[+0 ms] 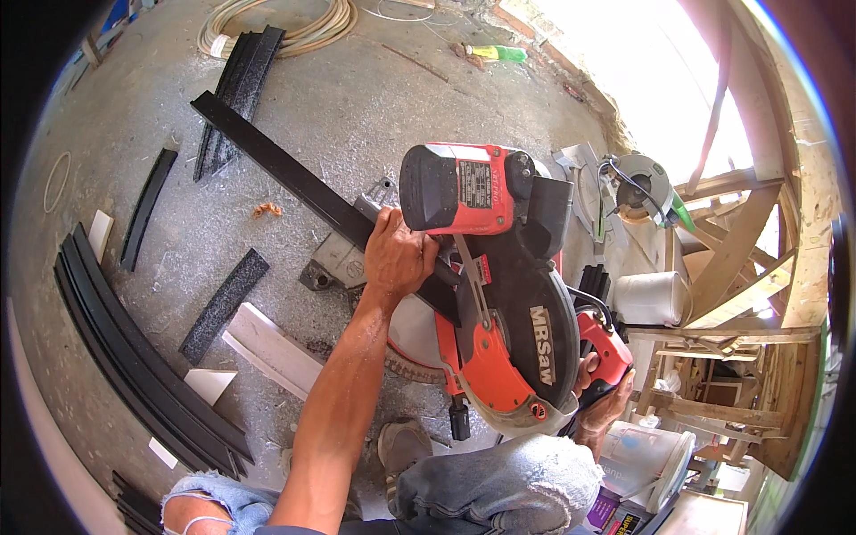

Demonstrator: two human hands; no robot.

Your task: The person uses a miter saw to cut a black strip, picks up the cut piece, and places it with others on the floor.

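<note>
A red and black miter saw point(539, 308) stands on the floor in front of me. My right hand point(604, 406) is closed round its red handle point(608, 348). My left hand point(399, 252) is closed on a long black profile strip point(285, 169) that lies across the saw's metal base point(334, 260), its near end beside the blade guard. The strip's other end sticks out toward the far left. The motor housing and guard hide the blade and part of the left fingers.
Black profiles point(134, 348) and white offcuts point(267, 348) lie on the dusty floor at left. A coiled hose point(312, 36) and a green bottle point(499, 53) lie farther off. At right are a second saw point(637, 192), white buckets point(649, 299) and a wooden frame point(740, 259).
</note>
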